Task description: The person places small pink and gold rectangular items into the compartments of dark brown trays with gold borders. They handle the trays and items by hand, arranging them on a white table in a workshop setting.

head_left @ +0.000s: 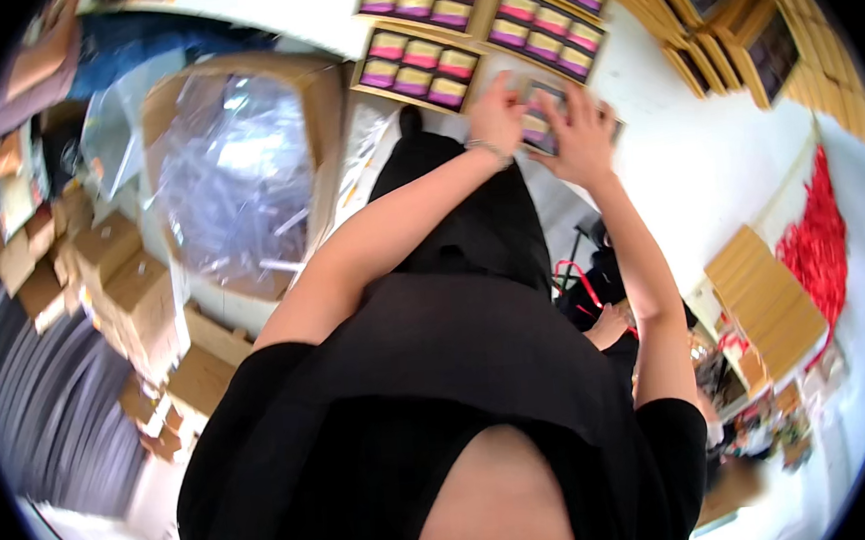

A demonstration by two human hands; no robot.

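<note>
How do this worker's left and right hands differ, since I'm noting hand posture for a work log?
Wrist: the left hand has a bracelet at its wrist; the right hand's wrist looks bare.
Place: the left hand is at the left edge of the small tray; the right hand lies across it, fingers spread.
Shared: both are ungloved and at the same tray.
</note>
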